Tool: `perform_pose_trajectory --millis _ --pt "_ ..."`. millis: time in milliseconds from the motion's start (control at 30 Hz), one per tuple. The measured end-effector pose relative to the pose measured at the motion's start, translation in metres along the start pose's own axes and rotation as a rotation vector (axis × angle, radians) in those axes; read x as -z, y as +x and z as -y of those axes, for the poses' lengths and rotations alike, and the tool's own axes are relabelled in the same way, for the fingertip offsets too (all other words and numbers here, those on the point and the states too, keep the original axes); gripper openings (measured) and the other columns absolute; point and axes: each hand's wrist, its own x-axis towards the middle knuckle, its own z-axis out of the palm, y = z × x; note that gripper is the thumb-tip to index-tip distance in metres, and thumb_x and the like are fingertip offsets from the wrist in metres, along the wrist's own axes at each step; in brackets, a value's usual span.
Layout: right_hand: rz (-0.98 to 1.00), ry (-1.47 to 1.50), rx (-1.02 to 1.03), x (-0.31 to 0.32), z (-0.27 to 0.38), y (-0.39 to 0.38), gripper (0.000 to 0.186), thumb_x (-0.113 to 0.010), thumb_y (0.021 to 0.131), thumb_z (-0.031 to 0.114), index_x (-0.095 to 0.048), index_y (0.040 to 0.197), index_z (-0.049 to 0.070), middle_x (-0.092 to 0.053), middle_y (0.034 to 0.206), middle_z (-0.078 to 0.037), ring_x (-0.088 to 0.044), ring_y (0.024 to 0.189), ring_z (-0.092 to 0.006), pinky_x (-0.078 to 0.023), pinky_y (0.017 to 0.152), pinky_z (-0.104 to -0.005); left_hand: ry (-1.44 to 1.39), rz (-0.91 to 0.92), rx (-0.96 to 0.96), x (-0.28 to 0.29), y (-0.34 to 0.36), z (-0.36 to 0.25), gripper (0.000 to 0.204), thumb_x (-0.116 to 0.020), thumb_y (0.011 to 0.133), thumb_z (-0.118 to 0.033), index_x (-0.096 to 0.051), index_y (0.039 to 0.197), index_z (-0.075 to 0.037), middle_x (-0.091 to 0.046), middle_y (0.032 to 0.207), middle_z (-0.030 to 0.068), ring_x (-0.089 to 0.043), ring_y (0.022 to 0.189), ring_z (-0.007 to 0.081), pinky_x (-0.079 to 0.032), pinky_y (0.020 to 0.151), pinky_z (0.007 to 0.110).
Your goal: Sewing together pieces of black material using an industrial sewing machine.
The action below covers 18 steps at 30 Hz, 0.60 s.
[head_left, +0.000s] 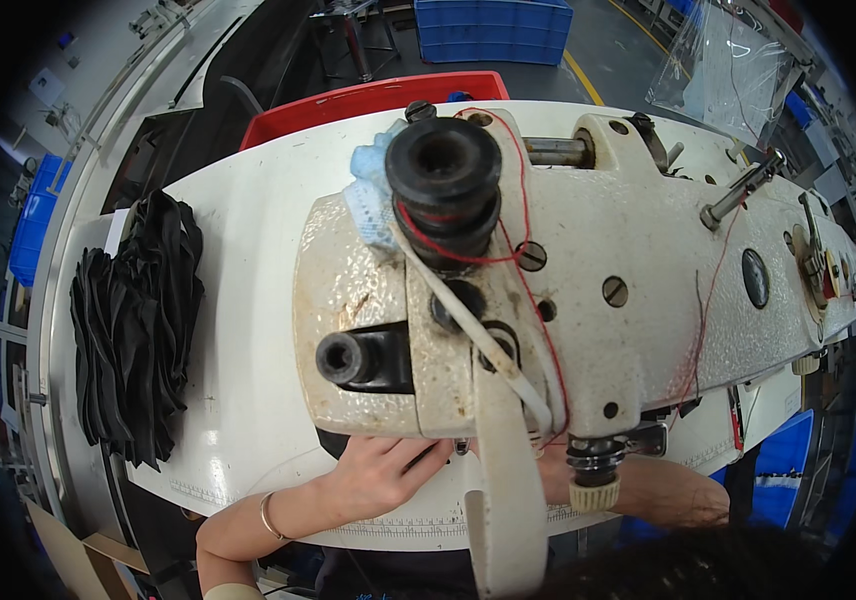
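Note:
A cream sewing machine head (598, 230) with black knobs and red thread fills the middle, a pale blue cloth (368, 200) tucked beside its spool post. A white tape (508, 510) hangs down its front. My left hand (388, 470), a bracelet on the wrist, reaches under the machine's left end with fingers bent and closed; their tips and whatever they hold are hidden. My right hand (553, 465) is mostly hidden behind the tape and machine parts, near the needle area, so its fingers cannot be made out.
A stack of black fabric pieces (133, 330) lies on the left of the white curved tabletop (238, 220). A red bin (278, 120) stands behind the table. Blue crates (493, 30) are at the back and both sides, and a clear plastic bag (698, 70) is at the back right.

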Motion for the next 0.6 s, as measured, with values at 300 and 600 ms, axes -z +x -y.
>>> perform_pose_trajectory --millis 300,600 --pt "-0.029 0.071 -0.057 -0.001 -0.001 0.002 0.028 -0.064 0.073 0.019 -0.063 0.100 0.012 -0.059 0.086 -0.006 -0.057 0.084 -0.0196 -0.050 0.056 -0.0332 0.002 0.072 -0.011 0.007 0.002 -0.002 0.028 -0.064 0.065 -0.006 -0.066 0.093 -0.002 -0.058 0.103 0.0092 -0.056 0.096 0.0219 -0.046 0.076 0.033" --pt "0.167 0.497 -0.680 -0.025 -0.021 -0.029 0.025 -0.056 0.084 0.022 -0.060 0.103 0.006 -0.061 0.101 -0.011 -0.059 0.097 -0.0198 -0.051 0.072 -0.0355 0.006 0.142 0.006 0.020 0.010 -0.007 0.033 -0.062 0.066 -0.006 -0.064 0.099 0.001 -0.057 0.102 0.0095 -0.055 0.096 0.0216 -0.045 0.076 0.030"
